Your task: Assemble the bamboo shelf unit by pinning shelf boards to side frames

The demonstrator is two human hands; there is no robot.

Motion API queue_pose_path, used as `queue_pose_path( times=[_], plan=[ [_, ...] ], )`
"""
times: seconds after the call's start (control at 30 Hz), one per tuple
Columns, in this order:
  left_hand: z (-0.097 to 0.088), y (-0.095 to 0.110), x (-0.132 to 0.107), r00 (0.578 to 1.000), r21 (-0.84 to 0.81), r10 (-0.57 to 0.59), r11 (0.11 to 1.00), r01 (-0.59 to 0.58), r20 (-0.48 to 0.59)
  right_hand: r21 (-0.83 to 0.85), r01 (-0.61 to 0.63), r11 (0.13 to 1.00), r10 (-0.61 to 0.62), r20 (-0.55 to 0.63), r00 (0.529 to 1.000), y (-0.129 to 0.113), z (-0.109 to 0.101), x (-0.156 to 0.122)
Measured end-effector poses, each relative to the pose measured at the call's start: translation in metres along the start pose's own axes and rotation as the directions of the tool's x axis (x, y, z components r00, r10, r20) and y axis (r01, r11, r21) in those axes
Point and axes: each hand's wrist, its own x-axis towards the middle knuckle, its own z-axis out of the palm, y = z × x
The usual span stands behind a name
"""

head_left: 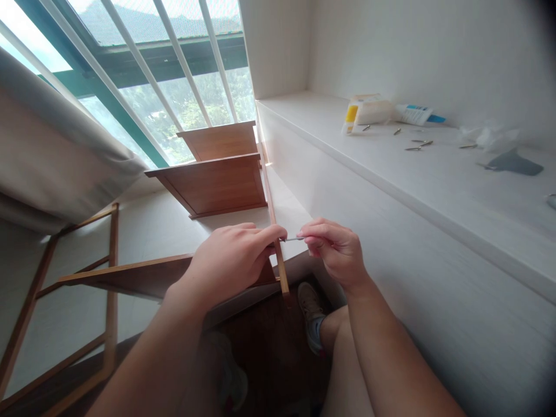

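Note:
My left hand (241, 252) is closed around the narrow wooden upright (281, 267) of a brown shelf unit, at the edge of its lowest visible shelf board (143, 272). To its right, my right hand (336, 249) pinches a thin metal rod (294, 238). The rod lies level, with its far end against the upright beside my left fingertips. Whether it is a hex key or a long screw I cannot tell. Farther up the same upright are a middle shelf board (217, 182) and an upper shelf board (226, 141).
On the white ledge (434, 185) at right lie several metal screws (420, 145), a yellow-capped container (351, 119), a white-and-blue tube (414, 114), crumpled plastic (490, 137) and a grey flat piece (515, 163). A wooden frame (112, 289) leans at left near a curtain (56, 150). A barred window is behind.

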Motion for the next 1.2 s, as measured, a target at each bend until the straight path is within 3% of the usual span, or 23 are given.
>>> queue_pose_path(
  times=[0.17,0.37,0.63,1.0,1.1,1.2],
  plan=[
    [-0.001,0.001,0.0,1.0,0.006,0.0,1.0,0.0,0.001,-0.041,-0.08,0.996,0.08,-0.007,0.997,0.002,0.001,-0.002],
    [-0.001,0.001,0.0,1.0,0.004,-0.003,1.0,0.003,-0.005,0.039,-0.207,0.978,0.208,-0.035,0.977,-0.002,0.005,-0.004],
    [-0.001,0.001,0.0,1.0,0.011,0.004,1.0,-0.004,-0.005,0.058,-0.243,0.968,0.244,-0.015,0.97,-0.006,0.001,-0.003],
    [-0.001,0.002,0.001,1.0,0.015,0.011,1.0,-0.011,-0.014,0.191,-0.388,0.902,0.387,0.043,0.921,-0.014,0.007,-0.002],
    [-0.001,0.002,0.001,1.0,0.01,0.009,1.0,-0.008,-0.015,0.2,-0.394,0.897,0.393,0.045,0.918,-0.014,0.005,-0.002],
    [-0.001,0.001,0.0,1.0,0.01,0.007,1.0,-0.007,-0.015,0.193,-0.333,0.923,0.348,-0.05,0.936,-0.012,-0.002,-0.002]
  ],
)
